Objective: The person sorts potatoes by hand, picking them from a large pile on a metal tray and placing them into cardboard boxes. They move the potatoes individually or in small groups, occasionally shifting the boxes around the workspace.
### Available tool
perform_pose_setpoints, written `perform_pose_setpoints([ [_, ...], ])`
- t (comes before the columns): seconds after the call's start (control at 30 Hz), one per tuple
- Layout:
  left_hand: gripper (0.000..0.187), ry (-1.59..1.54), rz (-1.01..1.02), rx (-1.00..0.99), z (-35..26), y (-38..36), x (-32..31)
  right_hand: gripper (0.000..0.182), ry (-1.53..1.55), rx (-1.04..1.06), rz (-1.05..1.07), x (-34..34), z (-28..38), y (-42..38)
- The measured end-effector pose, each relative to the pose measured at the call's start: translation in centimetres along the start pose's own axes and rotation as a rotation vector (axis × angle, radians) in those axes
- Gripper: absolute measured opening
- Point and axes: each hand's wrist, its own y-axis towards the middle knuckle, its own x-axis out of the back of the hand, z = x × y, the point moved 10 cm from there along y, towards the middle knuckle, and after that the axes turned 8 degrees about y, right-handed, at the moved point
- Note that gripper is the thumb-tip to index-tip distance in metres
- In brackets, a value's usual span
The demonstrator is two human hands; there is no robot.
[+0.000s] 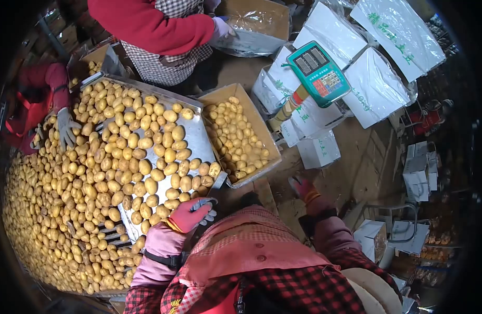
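My left hand [194, 213], in a red and grey glove, is at the near right edge of the potato heap [89, 178], close to the metal tray [191, 137]. Its fingers are curled, and what they hold, if anything, is hidden. Further right, my right hand [303, 188], also gloved, hangs over the floor, away from the potatoes, its fingers apart and nothing seen in them. Between and beyond my hands, an open carton [275, 157] full of potatoes stands against the tray's right end.
A green digital scale display [319, 73] stands on a post behind the carton. White boxes [374, 86] are stacked around it. One co-worker [162, 31] holds a box [251, 43] at the top; another's gloved hand [67, 128] rests on the potatoes at left.
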Motion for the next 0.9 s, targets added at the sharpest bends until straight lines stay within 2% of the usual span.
perform_pose_setpoints([
  [0.07,0.032,-0.033,-0.012,0.033,0.1,0.3,-0.2,0.056,0.099,-0.219,0.209,-2.4,-3.9,0.5],
  [0.17,0.032,0.014,-0.044,-0.033,-0.2,0.8,-0.1,0.063,0.16,-0.311,0.232,-0.1,-1.0,1.8],
  [0.27,0.03,-0.055,-0.012,0.04,-0.5,1.1,-1.7,0.065,-0.006,-0.363,0.085,-0.2,-7.5,6.6],
  [0.3,0.03,-0.059,-0.017,0.097,1.7,1.6,-2.0,0.064,0.144,-0.409,0.138,-0.6,-8.3,7.7],
  [0.37,0.031,0.191,0.062,-0.029,1.8,3.3,-3.3,0.061,0.433,-0.506,0.261,-1.7,-8.6,10.6],
  [0.4,0.031,0.308,0.092,-0.08,2.0,3.7,-4.1,0.057,0.516,-0.492,0.251,-0.8,-5.8,11.9],
  [0.43,0.035,0.282,0.115,0.08,4.0,4.4,-4.8,0.054,0.598,-0.483,0.254,-0.8,-3.1,13.2],
  [0.47,0.054,0.389,-0.016,0.115,2.8,5.2,-4.9,0.047,0.812,-0.443,0.43,-4.1,-3.5,15.3],
  [0.53,0.079,0.411,-0.042,0.367,9.2,7.1,-5.3,0.043,0.917,-0.456,0.521,-7.1,-2.8,17.6],
  [0.6,0.088,0.178,-0.282,0.3,14.2,9.5,-5.3,0.039,0.975,-0.459,0.584,-9.3,-1.3,18.8],
  [0.67,0.084,0.352,-0.566,0.244,19.0,11.7,-3.2,0.035,1.023,-0.445,0.638,-11.1,0.5,19.5],
  [0.7,0.074,-0.03,-0.584,0.236,23.1,13.7,-3.4,0.034,1.046,-0.446,0.665,-11.4,1.3,19.1],
  [0.77,0.056,-0.254,-0.634,0.298,24.9,16.4,-2.4,0.03,1.08,-0.423,0.707,-12.2,2.9,18.8],
  [0.8,0.049,-0.097,-0.673,0.374,24.3,16.5,-1.7,0.028,1.09,-0.416,0.722,-12.2,3.5,18.9],
  [0.83,0.042,-0.357,-0.648,0.46,27.6,17.6,-2.6,0.026,1.103,-0.408,0.729,-12.0,4.0,19.0],
  [0.9,0.041,-0.05,-0.714,0.393,29.1,17.6,-2.2,0.023,1.108,-0.401,0.674,-10.8,4.4,19.7],
])
